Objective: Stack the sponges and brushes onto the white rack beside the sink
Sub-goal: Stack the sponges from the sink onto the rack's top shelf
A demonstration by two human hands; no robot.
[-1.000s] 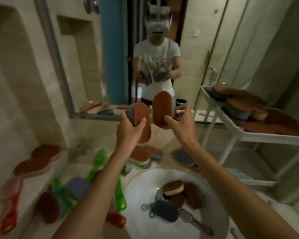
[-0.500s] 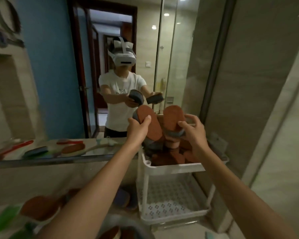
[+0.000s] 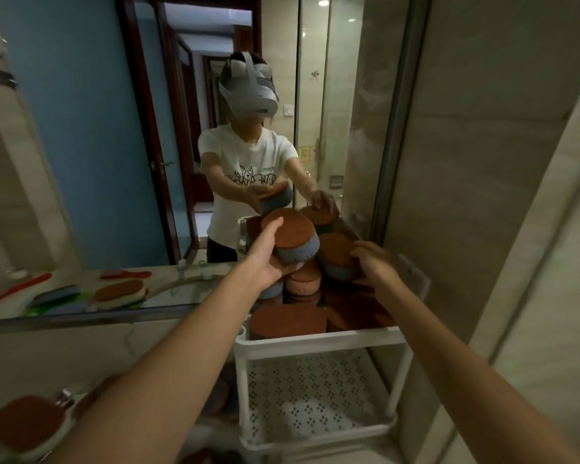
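The white rack [image 3: 318,339] stands right of centre, its top tray heaped with several brown-topped sponges. My left hand [image 3: 265,259] grips a brown and grey-blue sponge [image 3: 293,237] from below, held just above the pile. My right hand [image 3: 370,262] holds a second brown and grey sponge [image 3: 337,259] with curled fingers, set down against the right side of the heap. A large brown sponge [image 3: 287,321] lies at the tray's front edge. No brushes show on the rack.
The rack's lower perforated shelf [image 3: 315,396] holds nothing. A mirror [image 3: 81,162] fills the left wall and reflects me and the counter's brushes. A brown and white sponge [image 3: 24,426] lies at the bottom left. A tiled wall [image 3: 482,195] closes the right side.
The view swung right from the sink to the rack. Both hands carried their sponges over and down onto the heap; the sponges tipped from upright to brown side up.
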